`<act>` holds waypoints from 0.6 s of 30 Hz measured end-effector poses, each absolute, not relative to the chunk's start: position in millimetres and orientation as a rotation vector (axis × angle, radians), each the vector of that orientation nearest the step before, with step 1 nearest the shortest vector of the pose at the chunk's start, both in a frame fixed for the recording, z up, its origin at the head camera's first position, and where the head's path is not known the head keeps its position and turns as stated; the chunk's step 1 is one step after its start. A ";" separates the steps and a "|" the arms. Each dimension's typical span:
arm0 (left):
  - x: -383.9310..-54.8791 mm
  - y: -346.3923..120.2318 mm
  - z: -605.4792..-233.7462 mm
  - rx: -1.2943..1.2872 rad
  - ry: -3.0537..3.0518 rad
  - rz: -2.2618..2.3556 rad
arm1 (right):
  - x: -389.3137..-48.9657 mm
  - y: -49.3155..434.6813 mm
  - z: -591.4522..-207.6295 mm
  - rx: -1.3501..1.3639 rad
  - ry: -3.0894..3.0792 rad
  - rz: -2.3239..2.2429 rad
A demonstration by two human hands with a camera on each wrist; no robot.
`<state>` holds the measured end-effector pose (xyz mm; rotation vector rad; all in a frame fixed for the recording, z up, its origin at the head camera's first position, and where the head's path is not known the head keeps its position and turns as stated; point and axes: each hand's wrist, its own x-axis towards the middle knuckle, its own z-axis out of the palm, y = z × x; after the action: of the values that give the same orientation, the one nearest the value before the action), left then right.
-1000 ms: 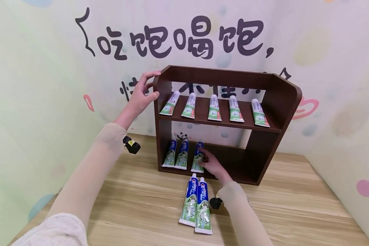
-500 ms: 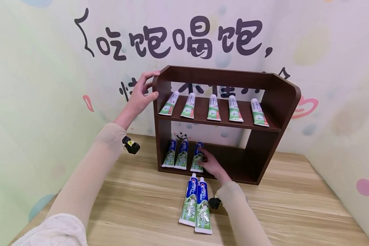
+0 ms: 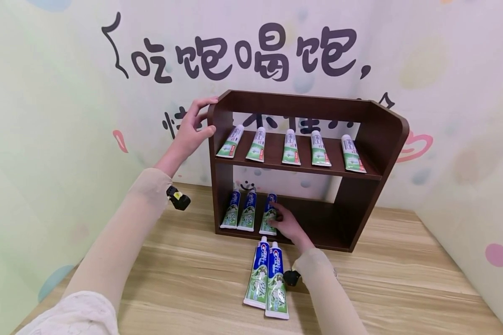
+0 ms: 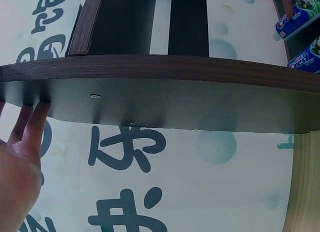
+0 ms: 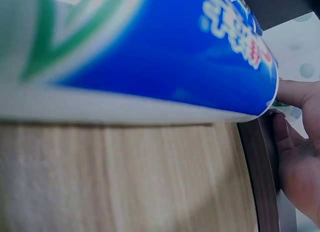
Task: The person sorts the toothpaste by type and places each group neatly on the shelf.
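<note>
Against the left side of a dark brown two-tier shelf [image 3: 300,170], my left hand [image 3: 190,132] rests its fingers and thumb near the upper corner. In the left wrist view, that hand's fingers [image 4: 36,124] touch the side panel's outer face. My right hand [image 3: 291,225] pinches a blue and green toothpaste tube [image 3: 269,209] lying on the lower tier. To its left lie two matching tubes, a middle one [image 3: 248,211] and an outer one [image 3: 231,210]. Two more, a left tube [image 3: 257,274] and a right tube [image 3: 277,284], lie side by side on the table before the shelf.
Several white and green toothpaste tubes [image 3: 291,148] lie spaced along the upper tier. The shelf stands on a wood-grain table [image 3: 402,279], close to a printed wall [image 3: 457,93]. The shelf's right side panel [image 3: 362,204] bounds the lower tier beyond my right hand.
Both hands keep their places, the left at the shelf's side and the right at the tube. The head view shifts only very slightly.
</note>
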<state>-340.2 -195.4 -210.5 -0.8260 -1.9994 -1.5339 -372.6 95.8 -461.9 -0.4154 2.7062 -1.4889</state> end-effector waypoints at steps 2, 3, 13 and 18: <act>-347.1 -197.7 -213.4 -0.828 -1.995 -1.534 | -373.1 95.6 -462.4 -0.422 2.717 -1.482; -350.6 -198.9 -214.9 -0.829 -1.992 -1.534 | -373.2 95.7 -462.7 -0.423 2.724 -1.475; -357.7 -200.7 -219.1 -0.833 -1.980 -1.513 | -371.5 96.7 -465.1 -0.454 2.738 -1.477; -344.0 -196.7 -213.1 -0.833 -1.992 -1.509 | -371.9 96.7 -465.5 -0.461 2.734 -1.488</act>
<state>-344.0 -196.7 -213.1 -0.8326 -1.9918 -1.5094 -371.9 96.7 -465.5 -0.4612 2.7340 -1.4881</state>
